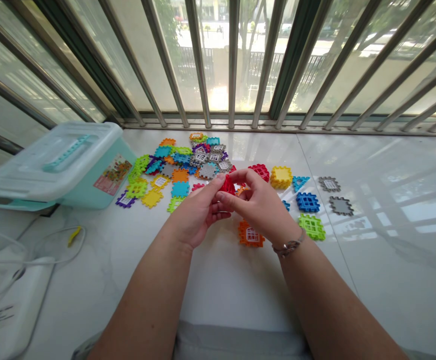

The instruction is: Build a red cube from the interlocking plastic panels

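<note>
My left hand [199, 210] and my right hand [255, 205] meet above the white stone counter [210, 285], fingers pinching a small red plastic waffle-block piece [227, 185] between them. Its shape is partly hidden by my fingers. A heap of multicoloured interlocking tiles [176, 165] lies just beyond my left hand. An orange grid tile [251, 234] sits under my right hand. Nearby lie a red tile [259, 172], a yellow assembled block [281, 177] and a blue tile [308, 202]. A bracelet [288, 246] circles my right wrist.
A pale turquoise storage box with a white lid [60, 165] stands at the left. Grey tiles [329, 184] and a green tile [311, 226] lie to the right. A white cable and white appliance [11, 300] sit lower left. Metal window bars [233, 60] line the far edge.
</note>
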### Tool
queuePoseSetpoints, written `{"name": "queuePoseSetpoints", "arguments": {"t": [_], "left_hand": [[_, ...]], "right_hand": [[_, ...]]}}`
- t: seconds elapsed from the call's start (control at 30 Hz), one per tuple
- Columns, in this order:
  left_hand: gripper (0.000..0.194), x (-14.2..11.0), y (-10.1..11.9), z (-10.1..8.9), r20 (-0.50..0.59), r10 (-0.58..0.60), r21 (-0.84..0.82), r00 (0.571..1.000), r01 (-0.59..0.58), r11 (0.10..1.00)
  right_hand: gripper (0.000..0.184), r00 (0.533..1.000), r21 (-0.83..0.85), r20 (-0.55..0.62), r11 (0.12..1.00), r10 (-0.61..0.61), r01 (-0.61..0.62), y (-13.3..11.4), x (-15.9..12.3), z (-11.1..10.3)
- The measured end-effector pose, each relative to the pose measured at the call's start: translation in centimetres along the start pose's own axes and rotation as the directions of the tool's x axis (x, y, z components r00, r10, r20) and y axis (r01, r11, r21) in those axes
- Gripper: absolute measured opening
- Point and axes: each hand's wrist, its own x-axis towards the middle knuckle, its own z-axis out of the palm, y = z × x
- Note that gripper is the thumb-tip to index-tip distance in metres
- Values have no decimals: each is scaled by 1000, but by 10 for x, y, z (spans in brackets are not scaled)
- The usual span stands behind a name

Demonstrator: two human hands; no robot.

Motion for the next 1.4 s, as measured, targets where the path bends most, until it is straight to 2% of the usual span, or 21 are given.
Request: {"name": "queuePoseSetpoints", "arguments": {"t": [1.13, 1.4], "left_hand": [[49, 3, -4, 2, -65, 2, 68, 998, 2, 998], [48, 2, -4, 1, -52, -6, 58, 999, 9, 998]], "right_hand": [[49, 1000, -29, 20, 1000, -4, 4, 0, 1, 2], [50, 1000, -45, 14, 999, -9, 10, 0, 1, 3]]}}
